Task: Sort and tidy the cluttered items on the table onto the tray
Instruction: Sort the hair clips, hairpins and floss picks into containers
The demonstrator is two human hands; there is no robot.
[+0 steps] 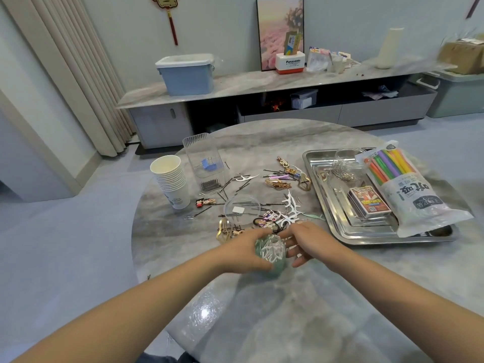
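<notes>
Left hand (pixel 242 251) grips floss-pick jar (pixel 271 251); right hand (pixel 301 241), fingers relaxed, touches it.

Pale grey-blue walls and floor; cream pleated curtain (pixel 76 74) hangs at left. Long low cabinet (pixel 275 100) with marble-look top against far wall, carrying a blue lidded bin (pixel 186 74), a framed pink picture (pixel 280 32) leaning on the wall, and a white roll (pixel 389 48). Red knot ornament (pixel 170 14) on wall; round marble-look table (pixel 262 297) in foreground, with a bright glare spot near its front edge.
</notes>
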